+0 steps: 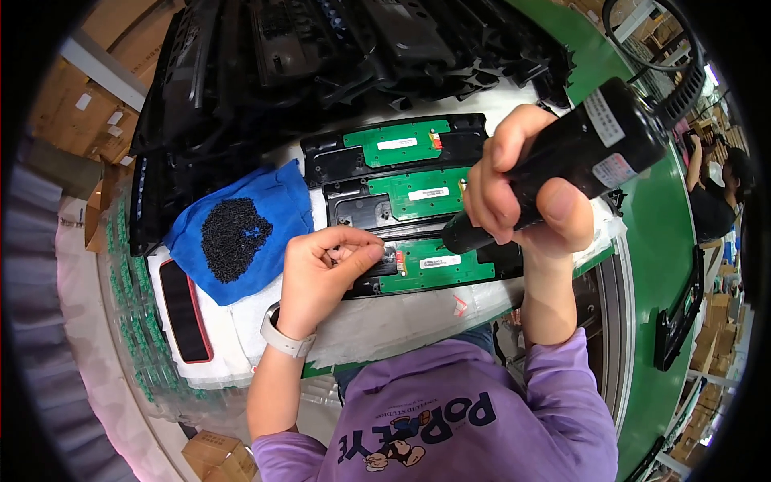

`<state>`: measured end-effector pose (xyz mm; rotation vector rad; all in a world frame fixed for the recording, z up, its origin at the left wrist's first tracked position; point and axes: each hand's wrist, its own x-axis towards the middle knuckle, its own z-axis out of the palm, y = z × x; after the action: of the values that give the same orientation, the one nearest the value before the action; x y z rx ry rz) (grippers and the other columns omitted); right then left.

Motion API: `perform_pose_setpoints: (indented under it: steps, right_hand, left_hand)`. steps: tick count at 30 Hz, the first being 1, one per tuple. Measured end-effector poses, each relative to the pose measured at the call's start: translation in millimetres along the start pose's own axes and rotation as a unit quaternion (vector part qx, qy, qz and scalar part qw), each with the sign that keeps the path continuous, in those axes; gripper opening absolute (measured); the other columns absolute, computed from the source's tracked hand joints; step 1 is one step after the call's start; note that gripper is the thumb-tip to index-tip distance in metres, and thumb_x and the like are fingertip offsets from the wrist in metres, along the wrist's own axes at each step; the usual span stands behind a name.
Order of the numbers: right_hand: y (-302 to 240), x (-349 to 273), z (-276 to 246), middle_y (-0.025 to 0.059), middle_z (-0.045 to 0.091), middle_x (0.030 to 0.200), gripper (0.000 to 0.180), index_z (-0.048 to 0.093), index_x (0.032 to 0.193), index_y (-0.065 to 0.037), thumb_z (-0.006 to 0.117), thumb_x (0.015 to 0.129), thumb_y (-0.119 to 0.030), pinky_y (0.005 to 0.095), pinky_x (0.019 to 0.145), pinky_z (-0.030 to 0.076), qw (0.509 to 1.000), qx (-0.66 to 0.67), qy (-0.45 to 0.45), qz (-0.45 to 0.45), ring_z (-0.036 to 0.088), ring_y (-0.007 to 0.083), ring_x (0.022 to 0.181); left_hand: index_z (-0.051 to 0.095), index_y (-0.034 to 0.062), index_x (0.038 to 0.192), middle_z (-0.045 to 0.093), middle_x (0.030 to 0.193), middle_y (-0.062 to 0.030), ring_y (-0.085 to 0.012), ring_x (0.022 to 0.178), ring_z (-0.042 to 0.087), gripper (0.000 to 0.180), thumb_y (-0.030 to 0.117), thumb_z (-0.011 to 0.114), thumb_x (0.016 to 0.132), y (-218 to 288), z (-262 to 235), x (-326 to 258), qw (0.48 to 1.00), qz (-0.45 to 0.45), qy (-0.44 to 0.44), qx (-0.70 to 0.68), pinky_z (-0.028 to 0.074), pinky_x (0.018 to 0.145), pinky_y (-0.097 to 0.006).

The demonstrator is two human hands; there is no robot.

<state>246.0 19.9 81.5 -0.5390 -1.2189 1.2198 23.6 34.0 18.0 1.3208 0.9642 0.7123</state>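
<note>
My right hand [526, 181] is wrapped round a black electric screwdriver [598, 132], tilted with its tip end down by the nearest green circuit board [474, 271]. Whether the tip touches a screw is hidden. That board lies in a black plastic panel [506, 259]. My left hand [321, 269] is closed, thumb and fingertips together, over the panel's left end; what it holds is too small to make out. Beyond lie a middle board [409, 207] and a far board [385, 143], each in its own black panel.
A blue cloth [281, 201] at left carries a heap of small black screws [229, 241]. Beside it lies a red-edged phone [185, 313]. Black plastic housings [321, 48] are stacked along the back. Green boards in clear wrap [136, 321] stand far left. Another person [715, 201] is at far right.
</note>
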Motion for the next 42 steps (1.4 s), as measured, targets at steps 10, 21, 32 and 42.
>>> perform_pose_setpoints:
  steps: [10, 21, 32, 42]
  right_hand:
    - [5.6, -5.1, 11.0, 0.0039, 0.051, 0.059, 0.029, 0.05, 0.083, 0.001, 0.071, 0.068, -0.013, 0.0207, 0.042, 0.038, 0.999, 0.004, 0.041, 0.025, 0.047, 0.0089, 0.045]
    - [18.8, -9.2, 18.4, 0.0027, 0.045, 0.055, 0.024, 0.045, 0.073, 0.0, 0.066, 0.065, -0.008, 0.0203, 0.042, 0.036, 0.989, -0.146, 0.016, -0.009, 0.044, 0.0079, 0.045]
    - [4.3, 1.8, -9.2, 0.0035, 0.05, 0.062, 0.047, 0.047, 0.103, -0.001, 0.056, 0.085, -0.043, 0.0291, 0.047, 0.039, 0.964, 0.199, -0.058, -0.166, 0.049, 0.0136, 0.045]
    - [10.7, -1.3, -7.9, 0.003, 0.05, 0.062, 0.047, 0.046, 0.103, -0.004, 0.052, 0.085, -0.046, 0.0309, 0.048, 0.041, 0.968, 0.188, -0.005, -0.166, 0.047, 0.0134, 0.043]
  left_hand:
    - [0.065, -0.0021, 0.092, 0.063, 0.071, -0.0003, -0.0002, 0.051, 0.045, 0.011, 0.006, 0.06, 0.086, -10.1, 13.7, 3.5, 0.998, -0.022, -0.027, -0.042, 0.035, 0.046, -0.015]
    - [0.064, -0.0012, 0.087, 0.062, 0.07, 0.0007, 0.0002, 0.051, 0.046, 0.008, 0.007, 0.062, 0.084, -12.5, 15.1, 0.9, 0.998, -0.011, -0.05, -0.024, 0.036, 0.046, -0.015]
    - [0.064, -0.0029, 0.091, 0.064, 0.074, -0.0037, -0.0015, 0.052, 0.045, 0.011, 0.006, 0.06, 0.086, -8.1, 18.6, -1.1, 0.995, 0.001, -0.047, -0.093, 0.035, 0.046, -0.015]
    - [0.062, -0.0039, 0.091, 0.065, 0.076, -0.0089, -0.0033, 0.051, 0.047, 0.009, 0.001, 0.062, 0.083, -9.8, 17.9, -0.6, 0.996, -0.004, -0.038, -0.084, 0.035, 0.045, -0.015]
